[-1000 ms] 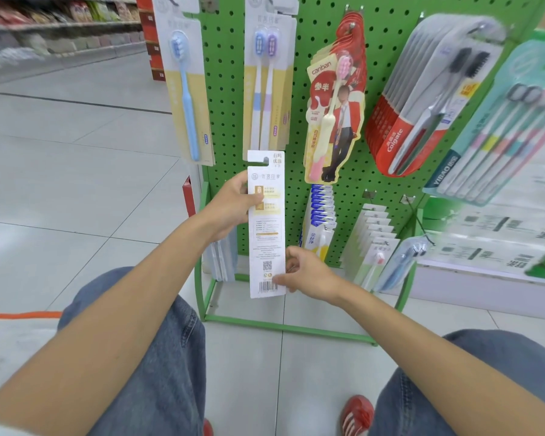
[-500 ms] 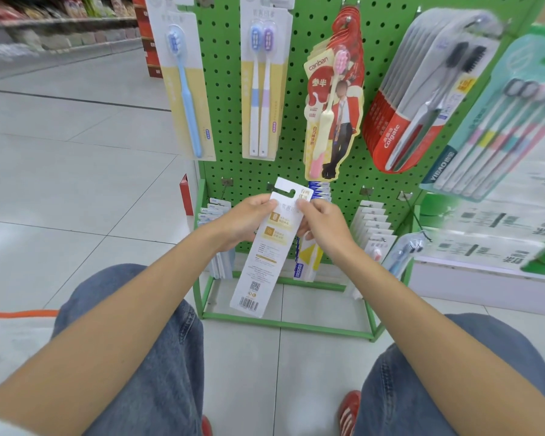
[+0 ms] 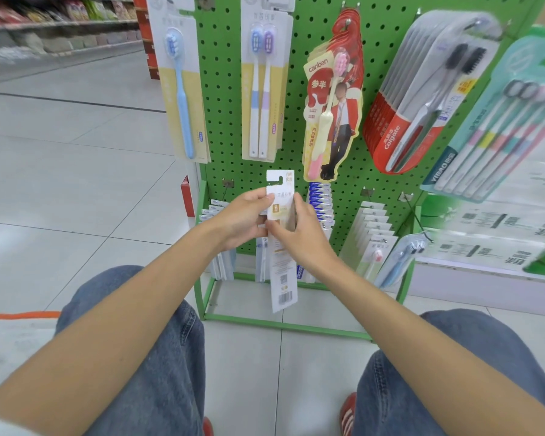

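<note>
The left hand (image 3: 243, 219) and right hand (image 3: 300, 239) pinch a toothbrush pack (image 3: 283, 278) upright just before the pegboard (image 3: 227, 89); a loose grip or misjudged hang could drop it onto the floor (image 3: 76, 184).

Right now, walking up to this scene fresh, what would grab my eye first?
Dead centre, a left hand and right hand grip a tall white toothbrush pack before a bright green pegboard rack. At upper right hangs a stack of red Colgate packs, beside a red canban pack with a pink toothbrush.
</note>
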Motion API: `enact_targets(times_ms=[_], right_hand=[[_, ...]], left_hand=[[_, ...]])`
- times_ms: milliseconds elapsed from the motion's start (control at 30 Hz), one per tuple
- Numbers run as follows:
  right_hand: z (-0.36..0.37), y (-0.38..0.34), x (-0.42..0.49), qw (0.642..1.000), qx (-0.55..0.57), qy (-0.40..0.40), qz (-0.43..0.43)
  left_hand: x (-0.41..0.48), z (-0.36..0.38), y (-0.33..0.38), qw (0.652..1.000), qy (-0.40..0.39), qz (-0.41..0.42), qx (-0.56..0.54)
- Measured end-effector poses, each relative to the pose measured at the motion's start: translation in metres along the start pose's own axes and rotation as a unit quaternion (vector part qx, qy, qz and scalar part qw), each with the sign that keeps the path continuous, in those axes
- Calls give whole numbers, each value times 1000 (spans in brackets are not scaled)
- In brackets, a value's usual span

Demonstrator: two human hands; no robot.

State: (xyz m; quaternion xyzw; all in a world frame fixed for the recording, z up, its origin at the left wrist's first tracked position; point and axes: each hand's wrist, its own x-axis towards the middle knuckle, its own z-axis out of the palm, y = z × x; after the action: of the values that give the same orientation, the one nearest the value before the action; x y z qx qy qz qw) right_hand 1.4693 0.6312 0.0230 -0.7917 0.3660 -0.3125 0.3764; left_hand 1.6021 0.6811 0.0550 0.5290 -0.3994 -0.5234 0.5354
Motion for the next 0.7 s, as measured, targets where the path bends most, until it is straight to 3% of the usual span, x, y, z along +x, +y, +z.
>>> enact_targets(times_ms=[167, 267, 500, 700], right_hand=[[0, 0, -3, 999, -1, -50, 17], [-5, 1, -1, 995, 34, -88, 18], [-15, -4, 6, 995, 91, -25, 13], [-18, -20, 5, 991, 128, 28, 11]], left_hand=[[-1, 0, 0, 998, -55, -3, -30], [1, -3, 3, 999, -25, 0, -40], [8, -11, 2, 985, 128, 89, 68], [2, -15, 29, 974, 133, 151, 102]])
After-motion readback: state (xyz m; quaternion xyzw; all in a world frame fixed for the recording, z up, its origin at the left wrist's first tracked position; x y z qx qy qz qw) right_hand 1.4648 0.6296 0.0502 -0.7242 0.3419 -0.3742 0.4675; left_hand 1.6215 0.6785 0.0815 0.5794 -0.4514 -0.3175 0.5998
